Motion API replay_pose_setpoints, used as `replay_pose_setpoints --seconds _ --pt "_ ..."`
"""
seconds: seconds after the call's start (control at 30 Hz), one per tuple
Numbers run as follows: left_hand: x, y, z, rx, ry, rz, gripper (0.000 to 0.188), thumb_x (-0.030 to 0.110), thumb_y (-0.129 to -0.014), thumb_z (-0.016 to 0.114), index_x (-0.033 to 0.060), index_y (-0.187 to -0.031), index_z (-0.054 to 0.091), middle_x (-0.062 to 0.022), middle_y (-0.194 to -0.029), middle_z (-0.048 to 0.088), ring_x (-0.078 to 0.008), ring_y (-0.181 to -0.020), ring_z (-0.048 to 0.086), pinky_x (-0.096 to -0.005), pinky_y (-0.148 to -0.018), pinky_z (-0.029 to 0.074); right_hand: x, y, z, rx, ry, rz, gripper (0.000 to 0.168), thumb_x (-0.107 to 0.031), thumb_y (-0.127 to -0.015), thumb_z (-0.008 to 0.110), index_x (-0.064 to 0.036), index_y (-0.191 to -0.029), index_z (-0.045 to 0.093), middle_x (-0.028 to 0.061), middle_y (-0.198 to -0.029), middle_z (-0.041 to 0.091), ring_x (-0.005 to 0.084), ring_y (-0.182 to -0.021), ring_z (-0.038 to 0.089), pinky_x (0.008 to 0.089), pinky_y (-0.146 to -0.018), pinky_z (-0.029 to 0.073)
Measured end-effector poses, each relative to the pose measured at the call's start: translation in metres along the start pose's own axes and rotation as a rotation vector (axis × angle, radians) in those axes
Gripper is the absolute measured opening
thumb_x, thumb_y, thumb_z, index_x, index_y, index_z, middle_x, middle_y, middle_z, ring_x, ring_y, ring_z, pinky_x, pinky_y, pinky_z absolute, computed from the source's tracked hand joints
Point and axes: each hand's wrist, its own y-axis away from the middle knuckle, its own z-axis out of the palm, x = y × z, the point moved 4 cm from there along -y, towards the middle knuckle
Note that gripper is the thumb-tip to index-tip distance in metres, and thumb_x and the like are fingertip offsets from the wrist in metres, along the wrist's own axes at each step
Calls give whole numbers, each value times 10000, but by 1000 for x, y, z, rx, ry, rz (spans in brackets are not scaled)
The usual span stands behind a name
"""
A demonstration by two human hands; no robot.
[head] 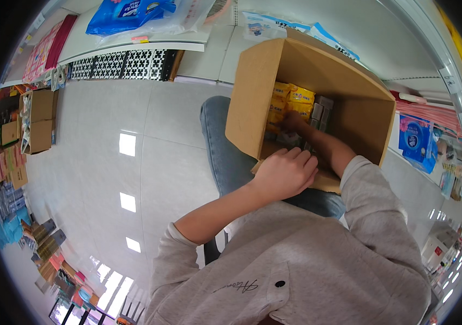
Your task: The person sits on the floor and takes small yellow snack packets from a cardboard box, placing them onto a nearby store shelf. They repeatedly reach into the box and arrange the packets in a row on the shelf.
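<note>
A deep cardboard box (251, 101) stands tilted before me, its mouth facing me. Yellow packets (301, 94) are stacked in it, with small clear-and-grey packs (323, 107) to their right. My left hand (286, 171) is at the near rim of the box, its fingers curled over the edge. Deep inside the box, my right hand (293, 122) is against the lower yellow packets. Shadow and the hand's own back hide its fingertips, so whether it grips a packet is unclear.
Metal shelves (141, 48) curve around the box, holding a blue tissue pack (123, 18) at upper left and another blue package (416, 140) at right. Black-and-white patterned boxes (123, 65) sit under the left shelf. An open carton (40, 122) stands on the tiled floor (101, 109).
</note>
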Motion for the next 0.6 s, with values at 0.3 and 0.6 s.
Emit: replay_pose_setpoints --seconds 0.3,0.6 --pt "0 0 -1 -14 -18 -4 157 234 -875 696 108 -856 604 -25 -785 567 -197 -756 629 -327 -647 522 -54 45 -7 169 877 -245 253 -312 -876 689 -74 -870 775 152 -831 751 331 -786 755 472 -650 594" --pt "1 -1 -1 -5 -45 11 162 239 -876 696 108 -851 604 -30 -789 573 -203 -759 629 -332 -656 527 -27 56 15 34 1025 -847 508 -125 -811 647 -147 -1319 654 166 -1249 679 369 -1068 699 476 -858 584"
